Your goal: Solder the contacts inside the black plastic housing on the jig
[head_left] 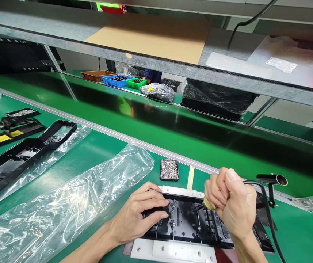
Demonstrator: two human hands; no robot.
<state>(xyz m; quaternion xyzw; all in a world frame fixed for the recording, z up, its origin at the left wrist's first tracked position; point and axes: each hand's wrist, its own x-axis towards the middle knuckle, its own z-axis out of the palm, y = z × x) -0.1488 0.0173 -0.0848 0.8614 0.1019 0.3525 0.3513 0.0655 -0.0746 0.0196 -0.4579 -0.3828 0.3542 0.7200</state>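
A black plastic housing [185, 217] with ribs and screw posts lies in a white fixture [148, 251] on the green bench. My left hand [138, 212] grips the housing's left end, fingers over the far side and thumb nearer me. In a closed fist, my right hand [231, 204] holds a corded electric screwdriver [207, 203] tilted over the housing. Its bit points down-left into the middle of the part; whether it touches a screw I cannot tell. Just beyond the fixture sits a small black tray of screws [169, 170].
Clear plastic film [90, 197] covers the bench at left, near another long black housing [27, 157]. A metal tube holder [271, 179] stands at right, by the screwdriver's black cable [267, 204]. Behind the bench rail runs a green conveyor belt [134, 124], under an overhead shelf [156, 60].
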